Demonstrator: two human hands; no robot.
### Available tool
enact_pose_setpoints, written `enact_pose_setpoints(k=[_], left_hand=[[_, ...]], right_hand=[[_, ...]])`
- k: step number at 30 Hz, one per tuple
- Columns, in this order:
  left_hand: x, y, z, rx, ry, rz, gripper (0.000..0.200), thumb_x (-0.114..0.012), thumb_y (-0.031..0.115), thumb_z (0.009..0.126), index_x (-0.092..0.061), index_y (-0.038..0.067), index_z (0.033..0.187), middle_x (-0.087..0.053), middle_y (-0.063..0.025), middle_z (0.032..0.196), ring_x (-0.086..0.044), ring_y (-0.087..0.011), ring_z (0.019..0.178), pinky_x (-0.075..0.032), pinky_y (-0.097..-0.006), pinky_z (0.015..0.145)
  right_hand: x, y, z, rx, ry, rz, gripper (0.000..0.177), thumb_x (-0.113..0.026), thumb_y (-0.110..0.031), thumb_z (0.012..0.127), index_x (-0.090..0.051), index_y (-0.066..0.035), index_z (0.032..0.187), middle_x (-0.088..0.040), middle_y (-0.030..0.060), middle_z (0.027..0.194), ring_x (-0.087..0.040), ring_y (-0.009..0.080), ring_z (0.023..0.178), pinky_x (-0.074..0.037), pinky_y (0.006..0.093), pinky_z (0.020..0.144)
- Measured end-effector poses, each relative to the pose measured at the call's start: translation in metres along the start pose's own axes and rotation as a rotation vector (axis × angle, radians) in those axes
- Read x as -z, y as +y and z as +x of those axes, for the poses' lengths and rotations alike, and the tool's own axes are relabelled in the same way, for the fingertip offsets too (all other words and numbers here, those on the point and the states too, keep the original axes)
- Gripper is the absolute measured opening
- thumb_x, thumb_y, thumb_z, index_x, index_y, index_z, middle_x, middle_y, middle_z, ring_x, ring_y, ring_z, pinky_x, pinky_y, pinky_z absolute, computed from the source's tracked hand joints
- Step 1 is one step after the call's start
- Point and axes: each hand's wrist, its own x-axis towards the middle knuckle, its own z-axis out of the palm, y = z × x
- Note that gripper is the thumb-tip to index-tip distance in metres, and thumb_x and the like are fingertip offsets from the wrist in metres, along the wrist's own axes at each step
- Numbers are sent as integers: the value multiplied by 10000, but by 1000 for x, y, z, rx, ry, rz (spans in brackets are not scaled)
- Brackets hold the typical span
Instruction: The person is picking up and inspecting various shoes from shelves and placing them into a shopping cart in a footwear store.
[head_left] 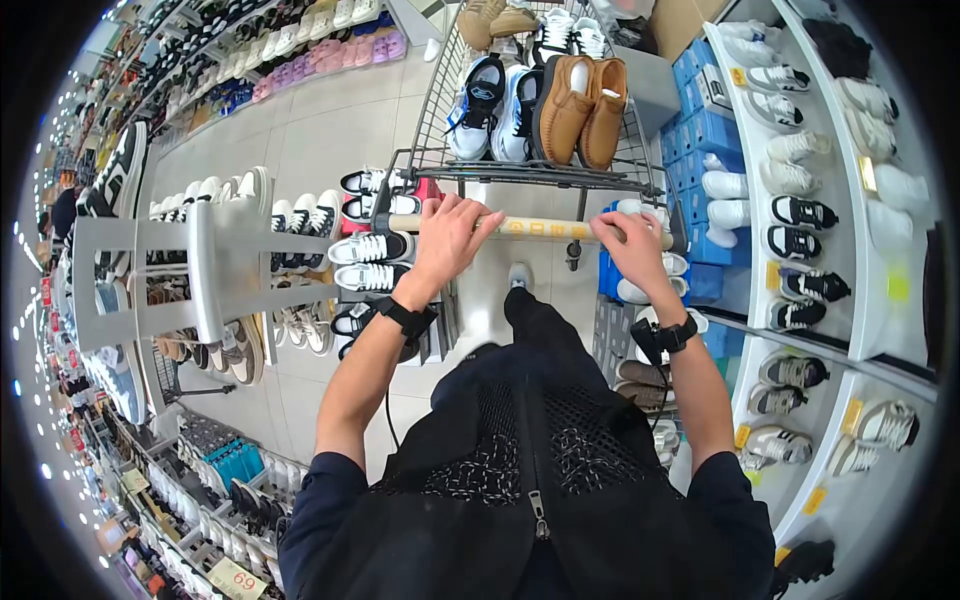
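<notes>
A wire shopping cart [640,150] stands in front of me with a pale handle bar [540,228] across its near side. My left hand [452,235] is wrapped round the bar's left part, thumb lying along it. Round the right end of the same bar, my right hand [632,243] has its fingers curled. In the cart, brown slip-on shoes [580,112] sit at the near right, beside white and black sneakers [495,110]. Tan shoes [495,22] and more sneakers lie farther in.
Shelves of sneakers [795,228] rise along the right, next to stacked blue boxes [690,165]. A white rack [205,270] stands at the left, near rows of shoes [368,262] close to the cart. Tiled floor [350,135] shows at the cart's left.
</notes>
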Motion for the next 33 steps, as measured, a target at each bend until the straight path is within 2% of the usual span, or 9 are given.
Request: enact_pose_setpoints(k=[8,13,16,19,23,26,29,32,33], left_hand=[[5,-47,82,26,-58,2,298,-592,371,968,-695,94,931,-676,-24,858,-581,-221,894,-365,-391,848],[13,-75,126,-21,-49,-32,301,-592,370,974,-695,89,939,-673,-32,834,-577,-227,874,-367,-381,794],[22,-97,148,51,-293,-178,285,-539,311,1005,-671,73,1089,-676,-62,979,-594,-247,982,-376,-383,872],[32,-120,167,-127,-439,-342,400,-508,243,1018,-524,22,1351,-622,-156,1159,-568,-308,1107,-377,-416,983],[44,-141,191,-150,-618,-508,465,-577,219,990,-468,15,1393,-591,-191,1210,-554,-353,1127,-393,-436,1020],[59,-154,219,-59,-837,-782,449,-569,192,997,-461,15,1395,-597,-170,1192,-585,-283,1099,-474,-389,931],[89,-164,270,-62,-810,-744,405,-564,181,1002,-482,16,1363,-596,-162,1209,-598,-275,1092,-493,-379,918],[79,-190,330,-152,-612,-545,360,-571,193,993,-521,51,1320,-598,-159,1270,-590,-314,1180,-481,-399,993],[67,-200,350,-202,-489,-500,320,-600,177,960,-546,49,1249,-617,-170,1184,-596,-362,1125,-493,-424,950]], right_hand=[[11,8,92,41,-130,58,267,-609,-340,967,-695,-129,1105,-724,31,1013,-633,183,995,-227,442,1131],[16,11,136,80,-105,156,313,-634,-357,947,-668,-124,1152,-703,46,967,-608,225,999,-250,446,1123],[27,8,161,65,-147,142,317,-643,-339,942,-662,-119,1169,-699,62,1011,-598,247,1020,-270,423,1107],[37,0,180,-8,-211,157,316,-648,-325,938,-661,-119,1177,-692,72,1044,-589,259,1025,-295,397,1088],[44,6,199,-145,-339,289,376,-659,-290,940,-614,-81,1249,-682,88,1162,-594,252,1103,-356,375,1063],[59,2,217,-284,-465,422,459,-668,-245,952,-540,3,1316,-659,144,1241,-625,223,1155,-485,351,985],[81,-10,249,-448,-626,497,463,-666,-271,954,-552,3,1310,-669,130,1218,-635,213,1131,-490,354,968],[93,-12,315,-173,-634,228,411,-645,-302,956,-612,-8,1241,-693,149,1123,-670,225,1024,-511,355,909],[91,-24,345,-119,-598,149,391,-641,-290,953,-615,-2,1215,-694,165,1089,-676,250,1012,-519,367,889]])
